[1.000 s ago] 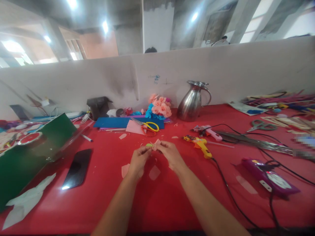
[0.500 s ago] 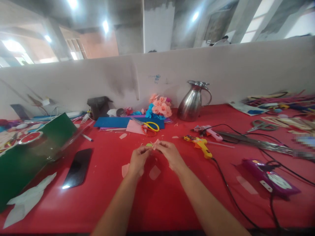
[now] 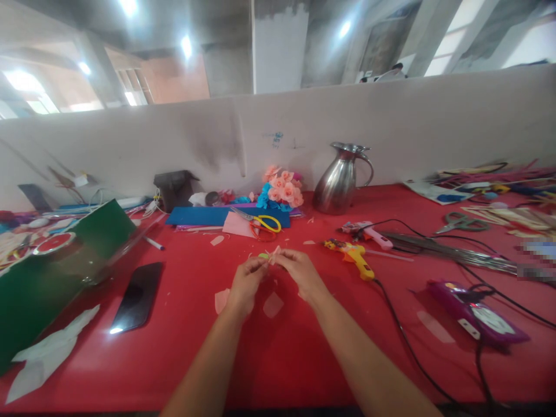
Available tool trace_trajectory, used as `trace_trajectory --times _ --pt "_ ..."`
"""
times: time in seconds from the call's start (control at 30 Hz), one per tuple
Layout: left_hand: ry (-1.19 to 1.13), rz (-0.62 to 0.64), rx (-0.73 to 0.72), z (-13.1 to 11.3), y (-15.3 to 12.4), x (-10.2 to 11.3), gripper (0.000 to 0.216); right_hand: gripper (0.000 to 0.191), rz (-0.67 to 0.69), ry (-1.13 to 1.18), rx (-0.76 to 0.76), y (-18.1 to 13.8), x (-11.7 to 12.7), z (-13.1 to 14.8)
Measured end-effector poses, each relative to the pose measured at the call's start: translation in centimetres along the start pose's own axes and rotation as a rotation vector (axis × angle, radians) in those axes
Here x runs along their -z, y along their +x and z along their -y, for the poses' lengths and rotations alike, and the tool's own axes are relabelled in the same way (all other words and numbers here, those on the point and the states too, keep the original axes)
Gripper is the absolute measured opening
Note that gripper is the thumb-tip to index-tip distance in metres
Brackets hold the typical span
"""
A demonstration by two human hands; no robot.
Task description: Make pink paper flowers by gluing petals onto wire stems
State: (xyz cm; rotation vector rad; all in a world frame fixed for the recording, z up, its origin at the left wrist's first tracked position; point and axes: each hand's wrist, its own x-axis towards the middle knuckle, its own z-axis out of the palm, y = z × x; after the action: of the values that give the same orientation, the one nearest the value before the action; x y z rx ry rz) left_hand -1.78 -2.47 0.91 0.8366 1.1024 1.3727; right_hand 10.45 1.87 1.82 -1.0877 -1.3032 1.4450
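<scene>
Over the red table (image 3: 278, 370), my left hand (image 3: 245, 282) and my right hand (image 3: 303, 274) meet almost fingertip to fingertip. A small pink paper petal (image 3: 275, 252) is pinched between the fingers of my right hand. My left fingers are closed too, but what they grip is hidden. Just beyond the fingertips shows a light green piece (image 3: 263, 255); whether it is held or lying there I cannot tell. Loose pink petals (image 3: 273, 304) lie below and beside my hands. Farther back, yellow-handled scissors (image 3: 268, 222) rest on pink paper (image 3: 237, 224), near a bunch of pink paper flowers (image 3: 285, 189).
To the right lie a yellow glue gun (image 3: 357, 259), a pink glue gun (image 3: 374, 234), a purple power strip (image 3: 482, 317) with cords, and grey scissors (image 3: 467, 222). A steel jug (image 3: 339, 182) stands at the back. A phone (image 3: 138, 295) and green board (image 3: 104, 229) are left.
My fingers have shifted very slightly around the pink petal. Everything else stays where it was.
</scene>
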Motion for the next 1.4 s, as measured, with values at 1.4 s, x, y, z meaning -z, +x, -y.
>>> trace_trajectory --times 1.4 --pt "-0.017 0.028 0.009 0.0 0.1 0.1 0.023 0.013 0.033 -0.005 0.035 -0.3 -0.2 0.4"
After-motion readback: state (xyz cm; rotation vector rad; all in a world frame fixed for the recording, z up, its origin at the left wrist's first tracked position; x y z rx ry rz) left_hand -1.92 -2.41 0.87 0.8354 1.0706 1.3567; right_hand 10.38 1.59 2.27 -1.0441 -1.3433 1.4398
